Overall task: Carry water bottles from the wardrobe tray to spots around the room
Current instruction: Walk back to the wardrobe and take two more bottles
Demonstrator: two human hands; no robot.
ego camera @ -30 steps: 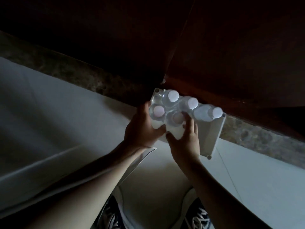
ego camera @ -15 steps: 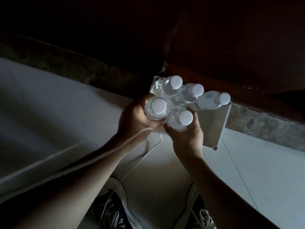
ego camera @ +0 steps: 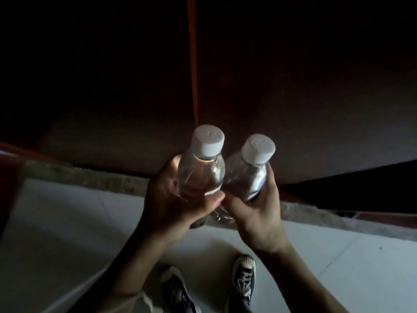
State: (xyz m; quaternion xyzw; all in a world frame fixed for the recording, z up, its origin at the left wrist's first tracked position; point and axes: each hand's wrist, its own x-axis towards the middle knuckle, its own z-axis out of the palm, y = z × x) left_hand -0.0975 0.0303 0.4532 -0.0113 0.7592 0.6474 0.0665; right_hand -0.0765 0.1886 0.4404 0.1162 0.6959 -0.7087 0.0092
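I hold two clear water bottles with white caps upright in front of me, side by side and almost touching. My left hand [ego camera: 178,206] grips the left bottle [ego camera: 200,172] round its body. My right hand [ego camera: 257,213] grips the right bottle [ego camera: 246,177] the same way. Both bottles are up in the air above the floor, in front of the dark wardrobe [ego camera: 270,86]. The tray is out of view.
The dark wooden wardrobe fills the upper frame, with a thin orange seam [ego camera: 193,64] between its doors. A speckled stone sill [ego camera: 94,179] runs along its base. Pale floor tiles [ego camera: 67,233] lie below. My two dark sneakers [ego camera: 243,281] stand on them.
Both hands lifted one bottle each off the white tray and raised them toward the camera. The tray with the other bottles has dropped out of view.
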